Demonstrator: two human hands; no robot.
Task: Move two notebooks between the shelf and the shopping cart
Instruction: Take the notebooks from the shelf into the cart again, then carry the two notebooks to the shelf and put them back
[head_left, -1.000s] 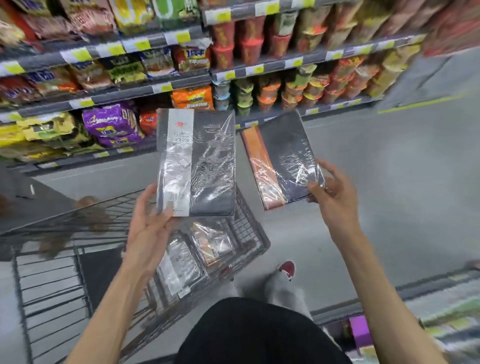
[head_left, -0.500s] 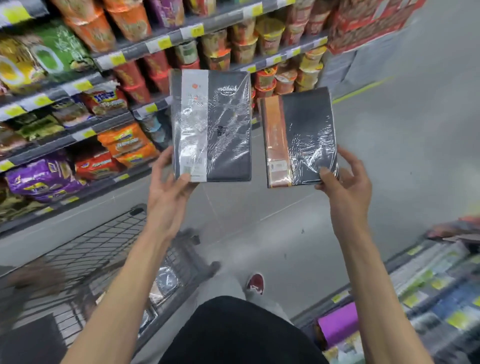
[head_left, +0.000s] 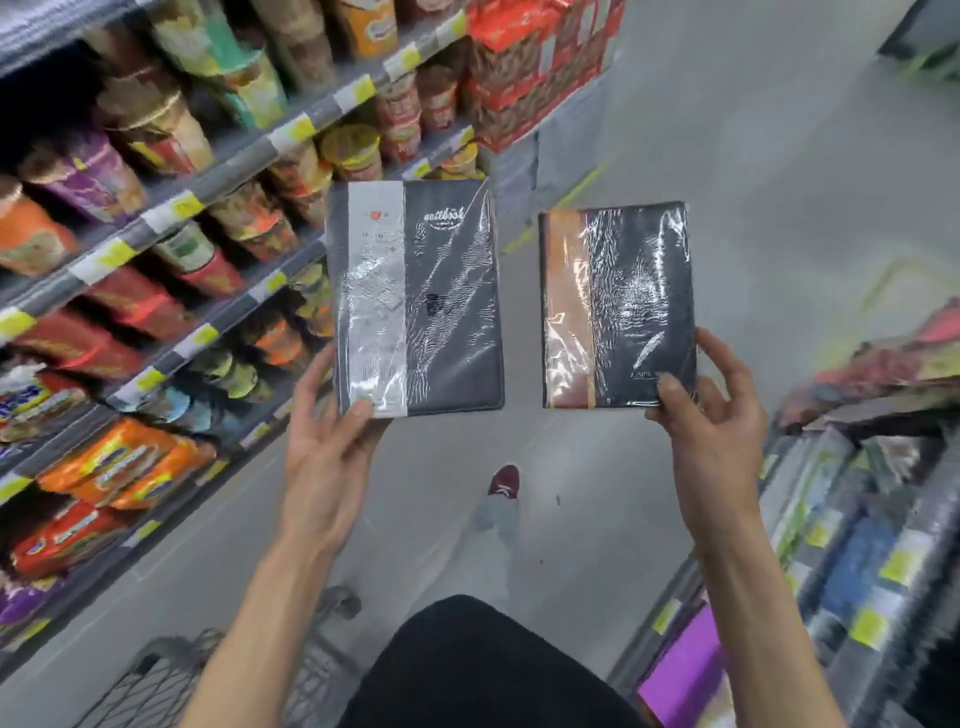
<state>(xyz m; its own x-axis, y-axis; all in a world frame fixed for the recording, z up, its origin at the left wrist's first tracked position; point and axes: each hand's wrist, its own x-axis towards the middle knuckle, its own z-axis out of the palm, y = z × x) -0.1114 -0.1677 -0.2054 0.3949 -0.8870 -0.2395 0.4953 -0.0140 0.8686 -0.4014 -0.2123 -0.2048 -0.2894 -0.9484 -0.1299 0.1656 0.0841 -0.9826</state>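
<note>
I hold two shrink-wrapped notebooks upright in front of me over the aisle floor. My left hand (head_left: 327, 447) grips the bottom edge of a dark grey notebook with a white strip (head_left: 415, 296). My right hand (head_left: 711, 415) grips the lower right corner of a dark notebook with an orange strip (head_left: 618, 306). The two notebooks are apart, side by side. Only the wire rim of the shopping cart (head_left: 156, 675) shows at the bottom left, below my left forearm. The stationery shelf (head_left: 852, 545) runs along the right edge.
Shelves of cup noodles and snack packets (head_left: 171, 249) line the left side. Grey aisle floor (head_left: 753, 156) stretches ahead. My red shoe (head_left: 504, 480) is on the floor below the notebooks. A purple item (head_left: 680, 670) sits low on the right shelf.
My view has swung right, away from the cart and toward the right-hand shelf. Both notebooks stay gripped and have moved further apart; the cart has slid nearly out of view.
</note>
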